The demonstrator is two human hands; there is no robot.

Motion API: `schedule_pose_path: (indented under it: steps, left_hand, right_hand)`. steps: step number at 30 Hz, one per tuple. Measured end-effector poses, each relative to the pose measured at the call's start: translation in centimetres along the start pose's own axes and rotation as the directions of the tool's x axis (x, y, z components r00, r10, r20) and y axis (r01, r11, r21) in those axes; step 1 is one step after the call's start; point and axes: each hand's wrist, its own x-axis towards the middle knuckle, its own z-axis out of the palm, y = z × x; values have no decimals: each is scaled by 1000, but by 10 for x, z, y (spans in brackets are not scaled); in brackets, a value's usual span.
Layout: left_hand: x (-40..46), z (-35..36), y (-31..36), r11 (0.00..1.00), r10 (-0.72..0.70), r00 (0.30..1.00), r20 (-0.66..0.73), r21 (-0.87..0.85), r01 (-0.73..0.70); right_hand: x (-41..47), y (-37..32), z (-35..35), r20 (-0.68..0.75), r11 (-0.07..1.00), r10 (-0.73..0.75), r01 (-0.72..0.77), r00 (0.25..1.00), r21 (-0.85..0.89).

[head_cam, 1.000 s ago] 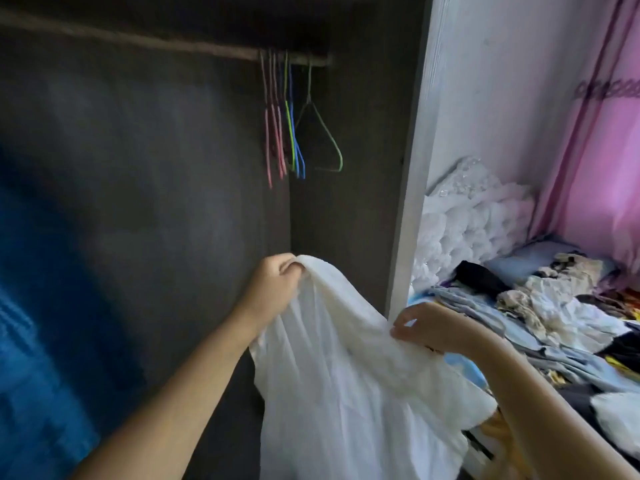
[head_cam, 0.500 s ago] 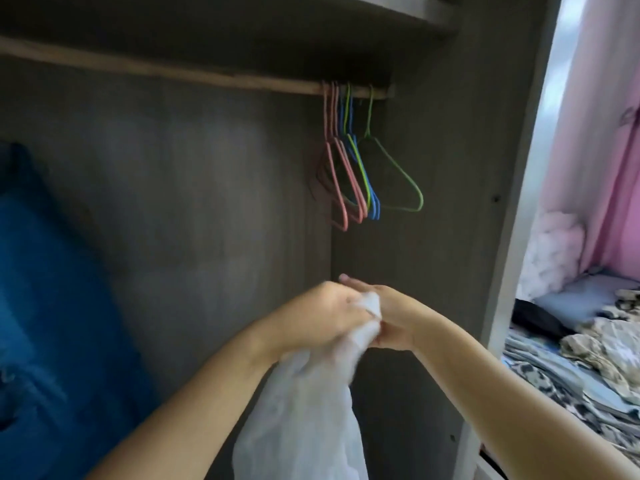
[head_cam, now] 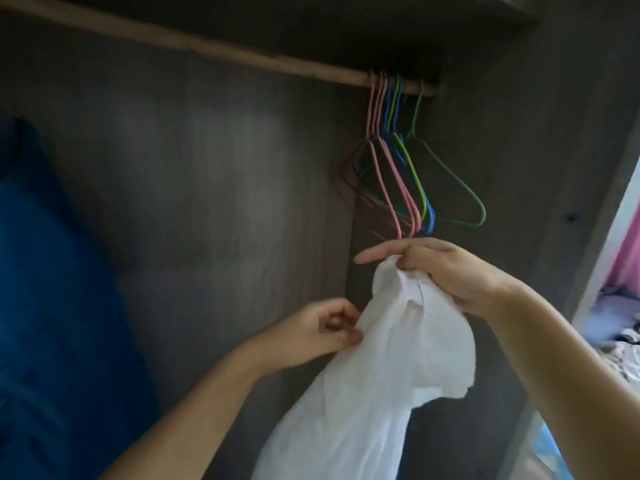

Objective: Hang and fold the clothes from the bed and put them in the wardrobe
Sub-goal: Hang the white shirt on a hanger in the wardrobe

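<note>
A person stands at an open wardrobe (head_cam: 214, 188), both bare arms raised toward its dark grey interior, holding a white garment (head_cam: 377, 382) up in front of the right-hand corner. The right hand (head_cam: 446, 271) grips the bunched top of the cloth, its lower fingers (head_cam: 410, 259) curled round the fabric while the forefinger points straight out to the left above it. The left hand (head_cam: 322, 329) sits lower and to the left, its fingers (head_cam: 341, 311) curled with the tips pinching the garment's left edge. The rest of the cloth hangs loose from the two hands and trails out of view at the bottom.

Just above the right hand, a cluster of wire hangers (head_cam: 401, 161), pink, blue and light green, hangs bare from a wooden rail (head_cam: 194, 46) at its right end, tight against the wardrobe's side wall. One green hanger (head_cam: 460, 188) hangs slightly apart to the right of the bunch. The hand is near the lowest hangers but not touching them.

A blue fabric (head_cam: 52, 271) fills the left side of the wardrobe; it is blurred, perhaps a hanging garment. At the far right, past the wardrobe's pale edge, a sliver of pink curtain (head_cam: 628, 258) and a corner of the bed (head_cam: 616, 327) with jumbled clothes show.
</note>
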Motion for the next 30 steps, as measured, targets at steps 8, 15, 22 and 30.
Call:
schedule_pose_path:
  steps: [8,15,22,30]
  left_hand:
    - [7,26,-37,983,18,994,108,178,-37]
    - [13,51,-58,998,-19,966,258,58,5]
    - [5,31,-59,994,43,992,-116,-96,-55]
    - [-19,0,-29,960,161,968,191,-257,-109]
  right_hand:
    - [-21,13,-9,63,986,-15,4,998,166]
    - [-37,10,-13,11,986,-51,49,999,161]
    - [-53,9,-18,-127,990,0,18,992,138]
    - [-55,32,-19,-355,948,-66,-52,933,-313]
